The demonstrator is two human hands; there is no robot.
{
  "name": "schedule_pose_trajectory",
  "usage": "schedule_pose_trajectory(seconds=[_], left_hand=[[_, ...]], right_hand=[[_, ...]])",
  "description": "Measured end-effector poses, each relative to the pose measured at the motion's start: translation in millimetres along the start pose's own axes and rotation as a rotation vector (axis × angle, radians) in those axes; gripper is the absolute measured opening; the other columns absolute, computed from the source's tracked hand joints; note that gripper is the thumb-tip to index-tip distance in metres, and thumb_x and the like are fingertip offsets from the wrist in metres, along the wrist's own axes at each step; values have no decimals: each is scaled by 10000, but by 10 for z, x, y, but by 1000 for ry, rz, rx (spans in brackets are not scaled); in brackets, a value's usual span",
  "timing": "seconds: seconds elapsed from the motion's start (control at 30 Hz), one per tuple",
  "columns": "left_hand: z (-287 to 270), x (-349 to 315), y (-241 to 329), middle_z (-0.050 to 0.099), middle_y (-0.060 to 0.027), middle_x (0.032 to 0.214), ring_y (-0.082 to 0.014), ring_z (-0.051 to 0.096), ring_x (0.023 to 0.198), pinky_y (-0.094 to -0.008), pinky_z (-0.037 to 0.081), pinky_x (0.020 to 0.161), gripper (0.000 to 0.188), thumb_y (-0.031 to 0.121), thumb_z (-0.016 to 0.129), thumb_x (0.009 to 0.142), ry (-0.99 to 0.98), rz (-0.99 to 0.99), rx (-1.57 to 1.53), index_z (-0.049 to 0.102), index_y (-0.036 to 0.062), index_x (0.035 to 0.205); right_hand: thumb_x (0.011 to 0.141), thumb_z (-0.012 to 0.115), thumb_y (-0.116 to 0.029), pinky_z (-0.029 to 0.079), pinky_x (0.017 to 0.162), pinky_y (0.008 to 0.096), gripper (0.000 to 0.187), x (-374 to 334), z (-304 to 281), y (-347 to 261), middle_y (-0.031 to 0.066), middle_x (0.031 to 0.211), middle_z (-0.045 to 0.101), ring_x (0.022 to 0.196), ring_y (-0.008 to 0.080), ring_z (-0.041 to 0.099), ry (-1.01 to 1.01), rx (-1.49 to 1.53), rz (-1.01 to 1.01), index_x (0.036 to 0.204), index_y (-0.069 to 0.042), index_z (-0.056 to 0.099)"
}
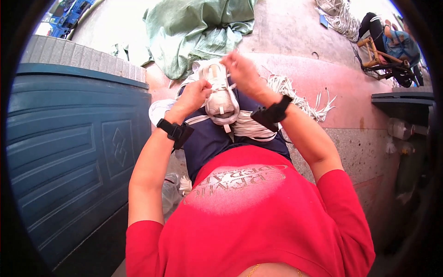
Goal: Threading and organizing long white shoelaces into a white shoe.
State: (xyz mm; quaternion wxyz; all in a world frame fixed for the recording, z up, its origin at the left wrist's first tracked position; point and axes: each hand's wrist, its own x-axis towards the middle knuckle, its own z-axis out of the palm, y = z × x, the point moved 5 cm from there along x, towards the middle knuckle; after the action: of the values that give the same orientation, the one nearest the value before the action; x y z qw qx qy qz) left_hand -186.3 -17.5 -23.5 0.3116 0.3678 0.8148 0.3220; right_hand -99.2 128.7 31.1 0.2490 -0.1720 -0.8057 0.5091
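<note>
A pale beige-white shoe (220,102) lies on my lap between my thighs, its heel end toward me and a white tab at the back. White laces cross its upper part. My left hand (195,94) is closed at the left side of the shoe, fingertips pinched close to the laces; what they hold is too small to make out. Above the right side of the shoe, my right hand (244,76) is lifted and blurred, its fingers drawn together. A bundle of white laces (254,127) rests across my right thigh.
More white laces (318,107) spread over the pink floor at the right. Ahead lies a crumpled green tarp (194,37). A blue panelled door (69,143) stands close on the left. Far right, a person sits by a bamboo chair (376,57) near a heap of white strands (341,21).
</note>
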Motion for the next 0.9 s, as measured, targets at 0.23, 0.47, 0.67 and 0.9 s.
schedule_pose_trajectory(seconds=[0.23, 0.47, 0.67, 0.9], left_hand=[[82, 72, 107, 621, -157, 763, -317, 600, 750, -406, 470, 669, 186, 228, 544, 759, 23, 13, 510, 643, 82, 817], [101, 110, 71, 616, -166, 780, -317, 599, 765, -406, 469, 676, 190, 213, 526, 746, -8, -47, 564, 630, 64, 801], [205, 246, 14, 618, -184, 777, -330, 602, 758, -410, 467, 681, 178, 162, 517, 730, -121, -16, 448, 631, 35, 778], [220, 205, -51, 617, -186, 726, -260, 610, 672, -346, 461, 616, 137, 106, 566, 717, -68, -35, 252, 632, 6, 782]], right_hand=[[865, 504, -200, 383, 510, 230, 198, 211, -313, -71, 8, 610, 484, 557, 77, 436, -14, 262, 145, 765, -29, 503], [727, 620, -214, 439, 603, 319, 280, -326, 342, 622, 140, 711, 561, 658, 206, 554, -233, 129, 259, 862, 16, 535], [745, 565, -132, 450, 690, 374, 237, -443, 448, 641, 170, 848, 592, 821, 302, 580, -344, -131, 191, 945, -14, 517], [760, 498, -109, 442, 699, 428, 196, -521, 421, 604, 184, 847, 597, 836, 358, 565, -321, -260, 242, 951, -67, 518]])
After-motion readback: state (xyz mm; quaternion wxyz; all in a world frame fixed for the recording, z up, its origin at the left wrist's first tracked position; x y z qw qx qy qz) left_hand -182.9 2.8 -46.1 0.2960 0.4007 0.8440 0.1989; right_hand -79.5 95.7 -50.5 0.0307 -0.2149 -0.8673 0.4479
